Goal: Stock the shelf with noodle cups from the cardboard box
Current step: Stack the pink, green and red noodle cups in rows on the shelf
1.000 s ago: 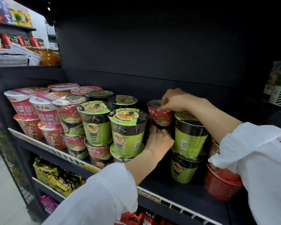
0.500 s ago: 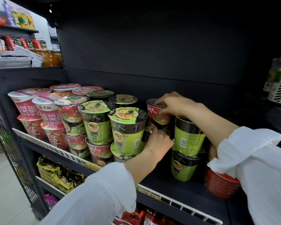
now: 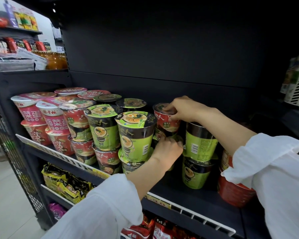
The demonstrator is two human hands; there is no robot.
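A red noodle cup [image 3: 165, 122] stands at the back of the black shelf [image 3: 204, 198], on top of another cup that is mostly hidden. My right hand [image 3: 181, 108] grips its lid from above. My left hand [image 3: 167, 149] is closed around the hidden lower cup beneath it. Left of them are stacked green cups [image 3: 135, 135] and red and pink cups [image 3: 54, 118]. To the right stands a stack of two green cups [image 3: 199, 144]. The cardboard box is out of sight.
A red cup [image 3: 233, 192] sits at the shelf's right end under my right sleeve. Yellow packets [image 3: 66, 183] fill the shelf below, red packets [image 3: 152, 228] lower still. A wire mesh panel [image 3: 10, 152] closes the left side. Bottles and goods line a neighbouring shelf at upper left.
My right hand has shifted the red cup slightly left and back, settling it on the hidden lower cup. My left hand stays low at the stack's base.
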